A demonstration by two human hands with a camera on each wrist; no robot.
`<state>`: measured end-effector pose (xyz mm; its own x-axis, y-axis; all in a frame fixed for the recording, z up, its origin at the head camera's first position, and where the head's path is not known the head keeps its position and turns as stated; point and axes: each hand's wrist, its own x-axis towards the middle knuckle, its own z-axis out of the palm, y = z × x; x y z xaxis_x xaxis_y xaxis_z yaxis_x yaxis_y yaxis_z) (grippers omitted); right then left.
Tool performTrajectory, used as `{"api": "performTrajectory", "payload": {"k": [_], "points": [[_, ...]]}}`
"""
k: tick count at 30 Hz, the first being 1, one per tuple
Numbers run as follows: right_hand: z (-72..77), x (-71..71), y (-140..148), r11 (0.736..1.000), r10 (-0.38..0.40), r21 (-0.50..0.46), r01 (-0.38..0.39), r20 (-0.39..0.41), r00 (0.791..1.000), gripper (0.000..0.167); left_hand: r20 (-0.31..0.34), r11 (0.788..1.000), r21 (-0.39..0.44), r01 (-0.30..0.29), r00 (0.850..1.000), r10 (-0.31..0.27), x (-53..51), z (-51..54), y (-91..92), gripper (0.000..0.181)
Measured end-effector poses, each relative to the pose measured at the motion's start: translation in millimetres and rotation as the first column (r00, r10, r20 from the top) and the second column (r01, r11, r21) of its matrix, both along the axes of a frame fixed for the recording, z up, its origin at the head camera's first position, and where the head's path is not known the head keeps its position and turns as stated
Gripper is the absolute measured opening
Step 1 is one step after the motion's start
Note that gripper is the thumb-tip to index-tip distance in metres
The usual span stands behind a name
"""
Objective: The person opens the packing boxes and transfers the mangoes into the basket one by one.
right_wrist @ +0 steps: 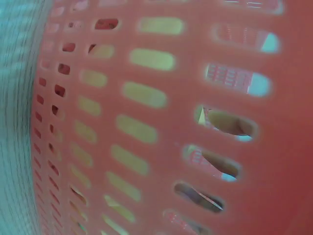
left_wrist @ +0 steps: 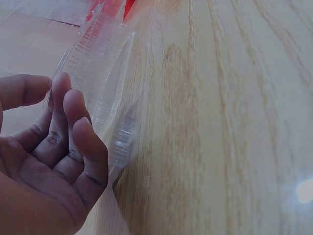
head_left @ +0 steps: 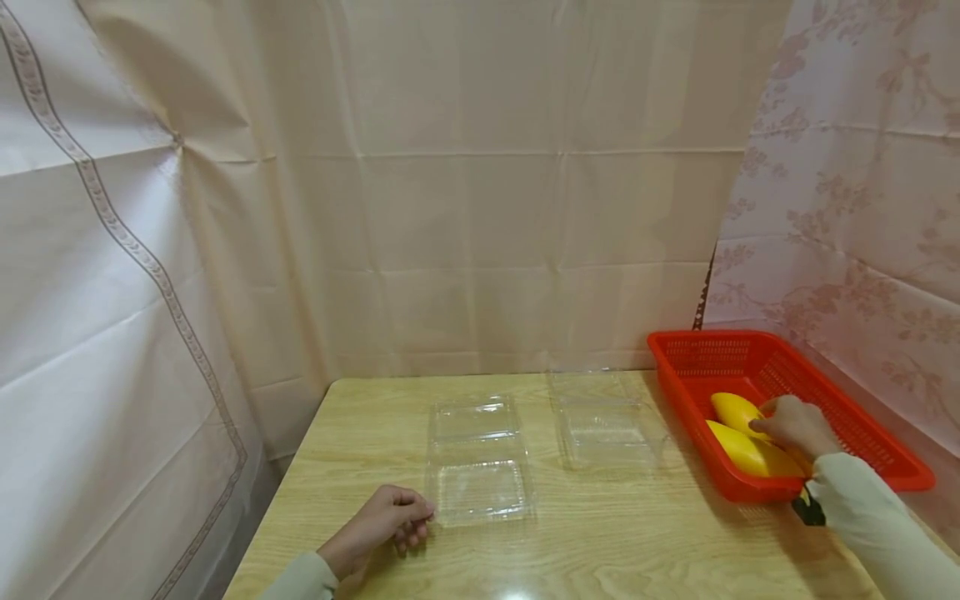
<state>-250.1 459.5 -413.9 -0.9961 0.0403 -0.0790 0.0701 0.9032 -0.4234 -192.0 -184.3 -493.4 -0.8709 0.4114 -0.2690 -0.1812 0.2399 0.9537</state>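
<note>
Two clear plastic containers lie with their lids folded open on the table. My left hand (head_left: pixel 382 527) pinches the near left edge of the closer container (head_left: pixel 480 492) between thumb and forefinger. The left wrist view shows that hand (left_wrist: pixel 54 152) with its other fingers loosely curled beside the plastic. A second container (head_left: pixel 606 425) sits further right. Inside the red basket (head_left: pixel 720 481), my right hand (head_left: pixel 801 427) grips the end of a yellow mango (head_left: pixel 735 410). Another mango (head_left: pixel 750 452) lies nearer, against the basket wall. In the right wrist view, the basket's slotted wall (right_wrist: pixel 190 98) hides most of the grasp.
The wooden table (head_left: pixel 600 542) carries the containers, and the basket stands at its right side. A beige cloth (head_left: pixel 510 208) hangs behind the table's back edge. Patterned cloth (head_left: pixel 862 192) hangs close beyond the basket, and white cloth (head_left: pixel 90 333) hangs at left.
</note>
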Motion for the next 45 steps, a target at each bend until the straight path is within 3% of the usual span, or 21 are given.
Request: {"api": "performTrajectory", "payload": {"k": [16,21,25,34,41,45], "points": [[7.4,4.7,-25.1,0.999,0.037,0.015,-0.035,-0.119,0.992,0.045,-0.006,1.0,-0.009,0.002,1.0,-0.002,0.1,0.5,2.1,0.029],[12.1,8.8,-44.4,1.0,0.018,0.004,-0.018,-0.222,0.975,0.04,-0.01,1.0,-0.009,0.002,1.0,-0.002,-0.5,1.7,3.8,0.029],[17.3,13.8,-74.5,0.998,0.0,-0.066,-0.02,-0.293,0.956,0.033,-0.018,1.0,-0.012,0.003,1.0,-0.003,-0.7,2.5,3.5,0.029],[18.8,23.9,-151.3,0.979,0.11,-0.116,-0.17,-0.406,0.907,0.018,-0.014,1.0,-0.003,-0.002,1.0,0.002,-0.1,4.5,3.7,0.03],[13.4,33.1,-202.8,0.937,0.202,-0.198,-0.288,-0.366,0.908,0.01,-0.011,1.0,-0.004,-0.002,1.0,0.002,0.6,4.4,3.6,0.029],[7.7,39.0,-227.4,0.912,0.266,-0.211,-0.351,-0.349,0.899,0.006,-0.013,1.0,-0.006,-0.002,1.0,0.002,1.2,3.3,3.4,0.029]]}}
